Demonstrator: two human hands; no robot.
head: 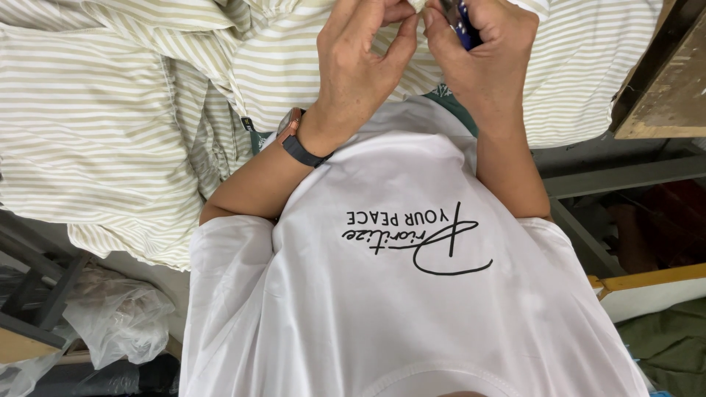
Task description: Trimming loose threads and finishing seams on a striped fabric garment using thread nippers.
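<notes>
Cream and olive striped fabric [95, 110] lies piled across the work surface in front of me. My left hand [360, 66], with a dark watch on the wrist, pinches a bit of this fabric at the top edge of the view. My right hand [482, 51] meets it there, fingertips touching the same spot, and holds a small blue tool [462, 22] against the palm. The pinched spot itself is cut off by the frame's top edge. My white printed shirt [397, 309] fills the lower middle.
A worn wooden table corner [662, 88] sits at the upper right, with grey metal bars [625, 176] below it. Crumpled clear plastic bags [118, 316] lie at the lower left beside a grey metal frame [37, 294].
</notes>
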